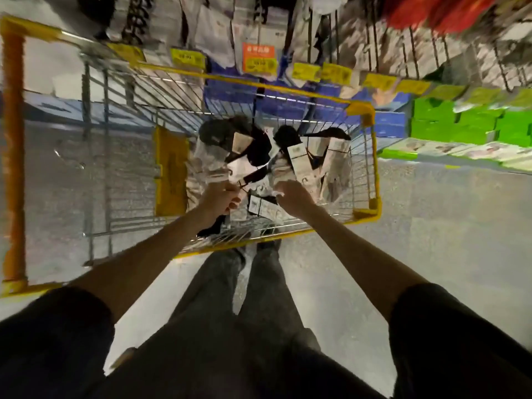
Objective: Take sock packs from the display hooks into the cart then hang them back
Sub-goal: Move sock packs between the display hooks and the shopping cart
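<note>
**Over the cart basket: both hands down among the sock packs**

Inside the cart (pixel 374 156), toward its right end, the sock packs (pixel 316 151) lie in a loose heap of black socks, white cards and clear wrap, reaching from the far side to the near rim. The left hand (pixel 221 198) is inside the basket with fingers curled, pinching the near edge of a clear-wrapped pack (pixel 211 168). The right hand (pixel 293 195) is beside it, fingers bent down onto the near end of a white-carded pack (pixel 299 165); blur prevents confirming a grip. Beyond the far rim, hanging packs on the display hooks (pixel 259 15) are blurred above yellow price tags (pixel 187 57).
</note>
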`<act>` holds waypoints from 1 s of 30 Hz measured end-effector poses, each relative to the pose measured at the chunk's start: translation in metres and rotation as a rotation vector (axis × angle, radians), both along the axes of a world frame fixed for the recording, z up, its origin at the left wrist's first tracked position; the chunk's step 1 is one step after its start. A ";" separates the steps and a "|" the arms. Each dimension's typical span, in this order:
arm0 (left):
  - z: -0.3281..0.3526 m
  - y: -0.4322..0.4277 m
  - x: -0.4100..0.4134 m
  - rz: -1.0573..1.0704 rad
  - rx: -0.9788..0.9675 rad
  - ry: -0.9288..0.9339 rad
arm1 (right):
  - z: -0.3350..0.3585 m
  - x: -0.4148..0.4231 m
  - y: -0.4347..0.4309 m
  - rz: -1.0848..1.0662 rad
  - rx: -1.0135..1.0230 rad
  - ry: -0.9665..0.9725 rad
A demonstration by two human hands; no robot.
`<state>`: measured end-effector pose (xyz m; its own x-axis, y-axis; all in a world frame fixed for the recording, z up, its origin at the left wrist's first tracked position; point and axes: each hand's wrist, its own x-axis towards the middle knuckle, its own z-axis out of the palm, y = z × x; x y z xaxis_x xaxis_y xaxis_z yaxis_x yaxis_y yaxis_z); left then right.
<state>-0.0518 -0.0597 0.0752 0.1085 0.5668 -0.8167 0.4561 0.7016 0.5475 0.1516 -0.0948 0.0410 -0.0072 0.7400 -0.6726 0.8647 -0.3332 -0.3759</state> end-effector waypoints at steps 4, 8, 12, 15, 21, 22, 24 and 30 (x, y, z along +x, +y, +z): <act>-0.063 -0.018 0.004 0.021 -0.109 0.019 | -0.063 0.015 -0.005 -0.021 -0.131 0.016; -0.111 -0.023 0.020 0.022 -0.186 0.043 | -0.111 0.024 -0.007 -0.095 -0.215 0.016; -0.141 -0.027 0.023 0.010 -0.204 0.048 | -0.147 0.017 -0.013 -0.097 -0.258 0.047; -0.159 -0.026 0.025 0.009 -0.196 0.080 | -0.163 0.018 -0.016 -0.049 -0.272 0.016; -0.184 -0.032 0.032 -0.003 -0.232 0.072 | -0.189 0.024 -0.018 -0.008 -0.245 -0.027; -0.189 -0.034 0.031 -0.015 -0.230 0.066 | -0.195 0.024 -0.016 -0.008 -0.238 -0.034; -0.200 -0.038 0.031 -0.060 -0.229 0.049 | -0.205 0.022 -0.014 0.018 -0.219 -0.043; -0.229 -0.025 0.033 -0.157 -0.230 0.061 | -0.233 0.012 0.001 0.210 -0.066 -0.194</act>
